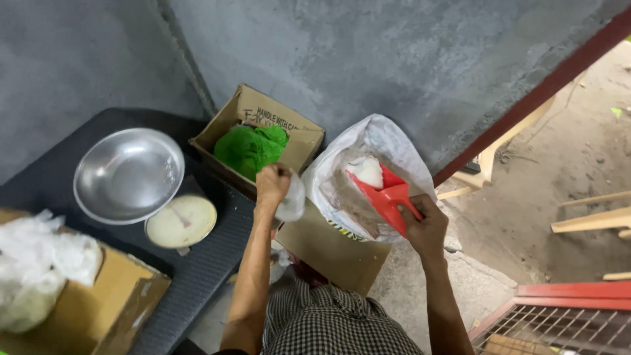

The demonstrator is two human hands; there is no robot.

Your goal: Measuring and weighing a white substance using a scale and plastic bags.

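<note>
My right hand [426,227] grips the handle of a red plastic scoop [384,196] loaded with a white powdery heap, held inside the open mouth of a large white sack [388,148]. My left hand [273,183] is closed around the top of a small clear plastic bag [292,202], held just left of the sack. The sack stands in a brown cardboard box [332,253] in front of my checkered clothing.
A weighing scale [182,221] with a metal bowl [128,174] sits on a dark table [210,263]. Behind it is a cardboard box with green bags [251,148]. At lower left, another box holds clear plastic bags [36,269]. A red metal grate [559,315] lies at lower right.
</note>
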